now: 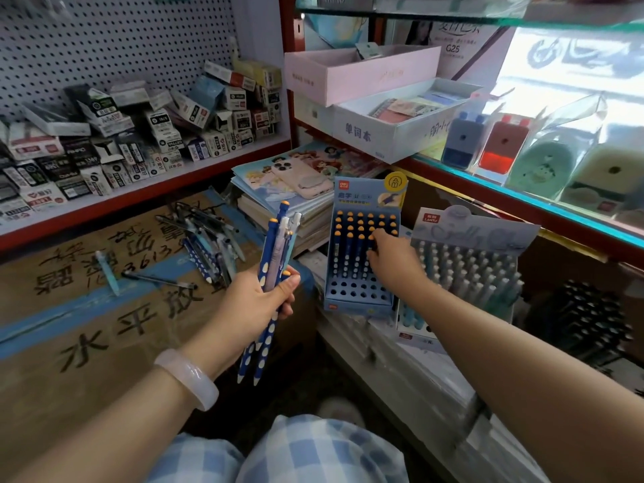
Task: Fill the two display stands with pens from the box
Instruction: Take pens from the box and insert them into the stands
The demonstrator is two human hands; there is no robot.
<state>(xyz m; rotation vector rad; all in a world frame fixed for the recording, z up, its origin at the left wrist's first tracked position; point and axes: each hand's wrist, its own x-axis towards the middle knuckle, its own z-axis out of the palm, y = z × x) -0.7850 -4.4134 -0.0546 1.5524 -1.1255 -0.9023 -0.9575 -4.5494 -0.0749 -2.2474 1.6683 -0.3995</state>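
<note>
My left hand (259,301) grips a bunch of pens (275,259), dark blue ones with white dots and orange caps plus a few pale ones, held upright. My right hand (390,257) reaches into the blue display stand (359,305), fingers curled down on a dark blue pen in the right-hand rows. That stand holds several orange-capped pens in its back rows, and its front holes show bare. To its right stands a pale blue display stand (474,235) packed with light pens. A loose pile of pens (205,245) lies on the cardboard box (87,318) at left.
A stack of picture books with a pink phone (301,179) sits behind the stands. Shelves with small boxes (122,134) run along the left wall. A glass counter (557,203) with sharpeners is at right. A black pen stand (589,318) sits low at far right.
</note>
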